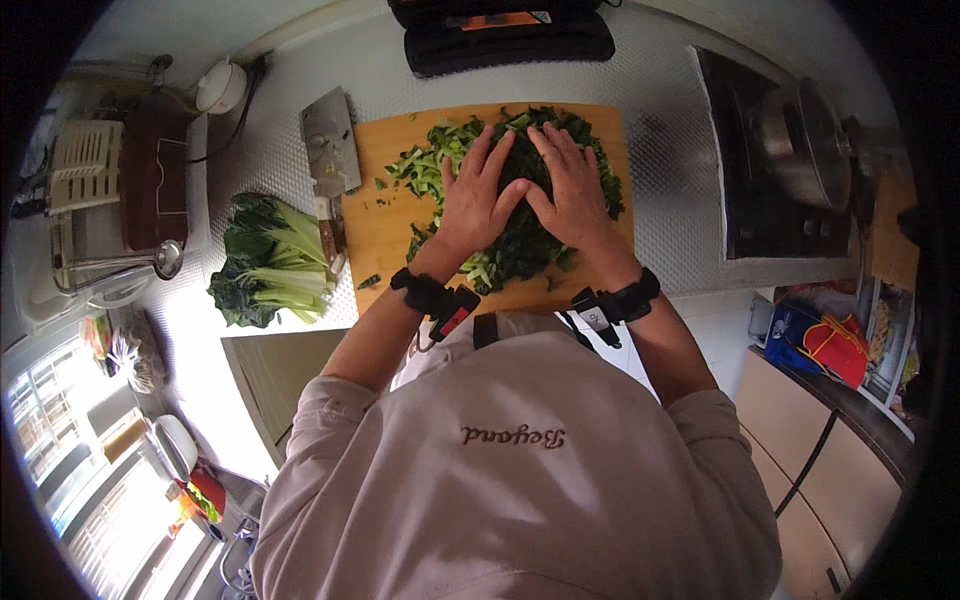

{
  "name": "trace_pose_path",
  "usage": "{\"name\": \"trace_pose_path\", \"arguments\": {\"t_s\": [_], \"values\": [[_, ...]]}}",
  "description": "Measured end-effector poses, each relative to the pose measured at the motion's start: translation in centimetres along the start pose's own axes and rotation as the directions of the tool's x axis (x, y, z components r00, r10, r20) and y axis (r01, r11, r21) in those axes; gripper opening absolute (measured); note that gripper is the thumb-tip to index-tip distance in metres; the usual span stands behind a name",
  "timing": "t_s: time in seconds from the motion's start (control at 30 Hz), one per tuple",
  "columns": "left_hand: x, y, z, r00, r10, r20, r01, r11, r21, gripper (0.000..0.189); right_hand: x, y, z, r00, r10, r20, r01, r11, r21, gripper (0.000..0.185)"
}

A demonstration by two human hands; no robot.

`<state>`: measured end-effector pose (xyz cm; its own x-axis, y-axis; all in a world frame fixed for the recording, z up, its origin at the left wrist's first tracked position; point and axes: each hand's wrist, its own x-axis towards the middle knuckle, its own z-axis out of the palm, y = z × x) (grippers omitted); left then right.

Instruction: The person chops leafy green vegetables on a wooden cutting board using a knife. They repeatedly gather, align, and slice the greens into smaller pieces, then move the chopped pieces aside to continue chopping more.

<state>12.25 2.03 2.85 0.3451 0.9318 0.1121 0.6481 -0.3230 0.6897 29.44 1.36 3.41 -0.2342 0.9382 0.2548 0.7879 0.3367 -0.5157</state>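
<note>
My left hand point(478, 202) and my right hand point(568, 187) lie palm down on a broad pile of chopped leafy greens point(517, 255). Their fingers point away from me and are spread, with the thumbs almost meeting. Beneath the pile is a wooden cutting board point(382, 247), with small leaf scraps on its left part. A cleaver point(330, 150) rests along the board's left edge, its blade wet and flecked with green bits. Left of its handle lies a bunch of uncut leafy greens with pale stalks point(281, 262). The palms hide part of the pile.
On the right a pan point(810, 142) sits on a black cooktop point(757, 236). Behind the board is a black object point(510, 49) at the wall. A dish rack point(154, 180), a ladle point(167, 259) and a white bowl point(222, 86) stand at the left.
</note>
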Motion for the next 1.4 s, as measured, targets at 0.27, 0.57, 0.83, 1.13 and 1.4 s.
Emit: {"name": "trace_pose_path", "arguments": {"t_s": [0.27,0.57,0.83,1.13,1.4], "values": [[0.0,0.3,-1.3,0.998,0.026,-0.056,-0.029,0.998,-0.060,0.063,0.2,0.4,-0.6,0.998,0.025,-0.057,-0.012,0.977,0.213,0.045],[-0.1,-0.2,-2.0,0.988,-0.124,-0.095,0.045,0.809,-0.586,0.057,0.7,-1.2,-2.1,0.986,0.044,-0.163,-0.001,0.967,0.254,0.027],[-0.3,0.0,-3.5,0.940,-0.334,0.069,0.105,0.091,-0.990,0.065,1.0,-4.6,-3.3,0.984,-0.049,-0.174,0.090,0.967,0.238,0.029],[-1.4,-0.5,-4.1,0.865,-0.485,0.129,0.067,-0.144,-0.987,0.063,0.0,-10.5,-0.7,0.873,-0.487,-0.012,0.485,0.867,0.115,0.049],[-2.3,0.0,-3.2,0.796,-0.583,0.161,0.065,-0.183,-0.981,0.040,1.0,-9.7,-0.2,0.857,-0.506,-0.097,0.515,0.846,0.138,0.027]]}}
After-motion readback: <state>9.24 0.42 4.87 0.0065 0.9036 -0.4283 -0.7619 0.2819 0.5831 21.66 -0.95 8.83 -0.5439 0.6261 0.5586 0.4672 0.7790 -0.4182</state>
